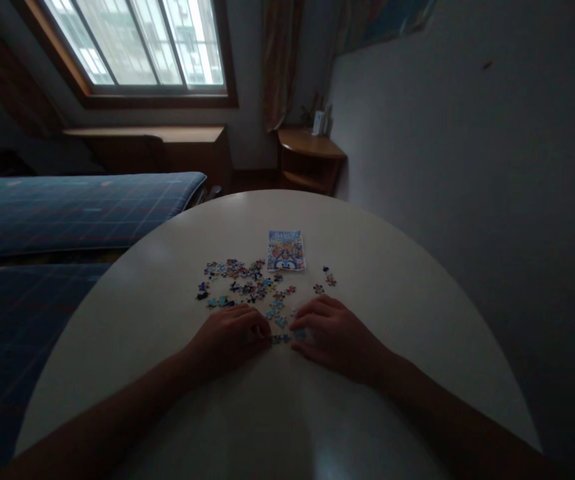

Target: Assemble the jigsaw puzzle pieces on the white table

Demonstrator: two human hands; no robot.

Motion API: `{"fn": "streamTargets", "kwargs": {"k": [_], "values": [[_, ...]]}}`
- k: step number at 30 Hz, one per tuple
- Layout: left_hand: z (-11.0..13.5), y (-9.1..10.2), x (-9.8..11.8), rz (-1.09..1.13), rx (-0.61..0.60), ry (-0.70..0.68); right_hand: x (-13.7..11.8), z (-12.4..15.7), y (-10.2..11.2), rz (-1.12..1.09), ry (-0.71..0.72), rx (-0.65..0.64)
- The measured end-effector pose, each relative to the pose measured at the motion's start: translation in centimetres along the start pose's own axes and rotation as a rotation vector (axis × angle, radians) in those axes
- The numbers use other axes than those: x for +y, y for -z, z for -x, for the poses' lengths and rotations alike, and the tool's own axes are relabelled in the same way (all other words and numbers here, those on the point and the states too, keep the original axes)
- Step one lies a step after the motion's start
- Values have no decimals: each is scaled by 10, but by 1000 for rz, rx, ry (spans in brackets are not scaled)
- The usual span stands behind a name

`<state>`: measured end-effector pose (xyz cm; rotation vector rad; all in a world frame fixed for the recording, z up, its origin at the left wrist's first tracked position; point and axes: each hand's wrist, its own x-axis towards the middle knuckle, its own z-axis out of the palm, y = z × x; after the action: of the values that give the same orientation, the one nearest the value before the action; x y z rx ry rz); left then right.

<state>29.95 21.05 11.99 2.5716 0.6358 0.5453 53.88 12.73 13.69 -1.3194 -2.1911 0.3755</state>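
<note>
On the bench (397,280), my left grip (230,337) meets the left end of a short puzzle row (281,339); my right grip (334,337) curls around a pale-blue piece (299,333). Whether either pinches, I cannot tell. Best to steady the row flat, aligning before pressing lightly.

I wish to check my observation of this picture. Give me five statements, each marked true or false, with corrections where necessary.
1. The printed picture lies beyond the left hand and right hand. True.
2. Most puzzle pieces lie right of the printed picture. False: most lie left.
3. Some puzzle pieces lie between the hands. True.
4. The left hand covers the printed picture. False: they are apart.
5. The window is beyond the table. True.
</note>
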Motion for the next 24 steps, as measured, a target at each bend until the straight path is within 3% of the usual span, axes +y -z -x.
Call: {"fn": "streamTargets", "kwargs": {"k": [5,12,19,24], "values": [[1,-5,0,-35,23,40,-2,-1,-11,-5,-13,13],[-1,-5,10,85,39,44,-8,-5,-12,-212,-117,117],[-5,-8,30,253,77,270,-16,-8,-11,-340,-151,202],[-6,-12,34,339,111,332,-16,-10,-15,-327,-200,192]]}}
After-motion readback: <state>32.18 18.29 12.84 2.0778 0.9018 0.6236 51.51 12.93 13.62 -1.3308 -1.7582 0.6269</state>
